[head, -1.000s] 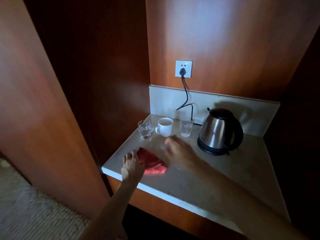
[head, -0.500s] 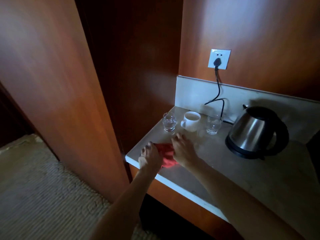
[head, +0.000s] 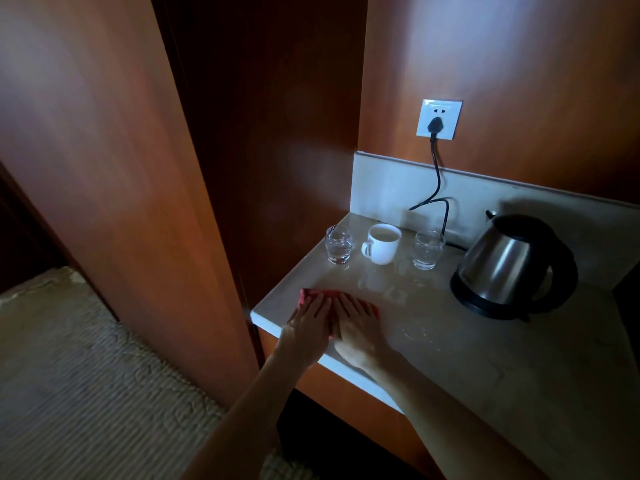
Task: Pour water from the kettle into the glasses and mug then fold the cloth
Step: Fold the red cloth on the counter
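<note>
Red cloth lies at the counter's near left corner, now flattened under my left hand and right hand, palms open, gripping nothing. A second ago it was bunched, so folding seems nearly done; both glasses and the mug hold water.

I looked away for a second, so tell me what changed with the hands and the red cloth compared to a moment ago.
The right hand came in from beyond the red cloth and now lies flat on it beside the left hand, both pressing it down near the counter's front left corner. The cloth now looks flatter and more compact. Neither hand closed a grip. The kettle, mug and both glasses stayed put.
</note>
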Demonstrator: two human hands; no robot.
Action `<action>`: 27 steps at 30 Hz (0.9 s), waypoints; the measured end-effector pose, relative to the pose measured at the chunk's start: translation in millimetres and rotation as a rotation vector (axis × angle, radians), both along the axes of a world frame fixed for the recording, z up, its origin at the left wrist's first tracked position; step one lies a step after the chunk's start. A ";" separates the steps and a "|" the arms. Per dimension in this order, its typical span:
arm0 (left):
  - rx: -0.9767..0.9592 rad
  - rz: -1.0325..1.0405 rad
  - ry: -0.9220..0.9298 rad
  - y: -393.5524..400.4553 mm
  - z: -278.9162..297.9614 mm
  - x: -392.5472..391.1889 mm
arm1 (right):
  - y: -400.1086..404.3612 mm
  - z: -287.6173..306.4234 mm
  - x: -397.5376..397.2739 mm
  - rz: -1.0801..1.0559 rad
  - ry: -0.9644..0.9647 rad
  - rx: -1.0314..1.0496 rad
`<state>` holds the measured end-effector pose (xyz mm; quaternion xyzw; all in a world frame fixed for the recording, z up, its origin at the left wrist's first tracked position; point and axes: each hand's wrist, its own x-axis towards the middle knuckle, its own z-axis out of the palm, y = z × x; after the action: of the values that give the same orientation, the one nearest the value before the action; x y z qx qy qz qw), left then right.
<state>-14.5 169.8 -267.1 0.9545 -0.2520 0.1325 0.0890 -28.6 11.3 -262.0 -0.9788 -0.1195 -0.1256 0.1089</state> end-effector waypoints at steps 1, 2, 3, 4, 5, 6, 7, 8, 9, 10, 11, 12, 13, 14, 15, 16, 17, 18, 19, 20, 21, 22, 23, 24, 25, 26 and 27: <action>0.010 0.017 -0.016 -1.2 2.3 -5.7 | 0.5 -0.4 -3.8 0.010 -0.007 0.002; 0.028 0.018 -0.006 -2.3 5.9 -11.6 | 1.2 -1.4 -7.3 0.021 -0.019 0.006; 0.052 0.006 0.008 -2.8 6.7 -16.0 | 2.1 -2.6 -11.6 0.027 -0.030 0.011; 0.075 -0.003 0.023 -2.1 5.2 -18.6 | 3.4 -5.7 -14.8 0.026 -0.053 0.013; 0.083 -0.012 -0.001 -0.9 1.5 -17.2 | 4.8 -7.9 -17.1 0.019 -0.056 0.016; 0.075 -0.010 -0.007 0.3 -1.6 -13.6 | 6.4 -9.0 -16.5 0.011 -0.042 0.016; 0.062 -0.009 0.010 1.0 -7.3 -7.2 | 8.6 -7.8 -13.5 0.001 -0.009 0.009; 0.051 -0.004 0.039 1.1 -12.2 0.0 | 10.8 -8.2 -8.2 -0.011 0.014 -0.002; 0.042 -0.006 0.065 1.4 -17.8 7.7 | 12.0 -9.1 -2.4 -0.019 0.035 -0.009; 0.037 -0.006 0.090 1.5 -21.4 15.0 | 12.6 -9.6 3.1 -0.023 0.042 -0.010; 0.030 -0.020 0.086 1.1 -24.1 21.5 | 11.6 -9.6 8.4 -0.023 0.038 -0.004; 0.024 -0.042 0.066 -0.5 -25.4 28.0 | 9.3 -9.1 13.4 -0.020 0.015 0.003; 0.018 -0.074 0.051 -2.5 -23.6 32.0 | 5.5 -8.7 17.3 -0.014 -0.014 0.009; 0.027 -0.096 0.040 -4.6 -21.1 33.5 | 1.0 -8.6 19.5 -0.002 -0.050 0.013; 0.036 -0.112 0.012 -7.4 -19.0 33.2 | -3.6 -7.5 19.6 0.014 -0.076 0.013; 0.036 -0.117 0.002 -11.2 -19.5 33.3 | -8.3 -6.8 19.2 0.031 -0.094 0.009; 0.026 -0.110 0.011 -15.4 -20.4 32.8 | -13.0 -6.1 18.9 0.042 -0.100 0.005; 0.014 -0.096 0.036 -20.5 -23.1 32.2 | -18.7 -5.6 18.5 0.045 -0.104 0.002; -0.009 -0.084 0.043 -25.9 -25.8 32.4 | -25.8 -5.5 17.5 0.044 -0.098 -0.007; -0.041 -0.077 0.050 -32.8 -28.9 32.9 | -34.4 -6.3 15.4 0.040 -0.094 -0.024; -0.060 -0.081 0.039 -41.7 -33.0 32.4 | -44.2 -6.5 12.6 0.034 -0.090 -0.043; -0.075 -0.095 0.042 -52.8 -35.9 30.9 | -55.1 -5.6 9.2 0.030 -0.090 -0.054; -0.084 -0.119 0.039 -65.4 -37.6 29.3 | -67.3 -4.0 3.9 0.023 -0.083 -0.057; -0.094 -0.140 0.036 -77.7 -40.5 27.9 | -79.5 -3.1 -2.5 0.013 -0.087 -0.058; -0.114 -0.153 0.026 -90.5 -43.2 24.3 | -91.9 -2.6 -10.5 -0.001 -0.105 -0.065; -0.136 -0.160 0.033 -103.2 -45.7 19.3 | -104.5 -3.1 -19.0 -0.016 -0.129 -0.074; -0.146 -0.166 0.031 -115.5 -46.2 13.3 | -115.5 -2.8 -27.7 -0.033 -0.145 -0.075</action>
<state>-1.2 54.3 -313.3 0.9233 -0.3184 0.1278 0.1728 -56.3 -104.2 -264.8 -0.9724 -0.1155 -0.1932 0.0609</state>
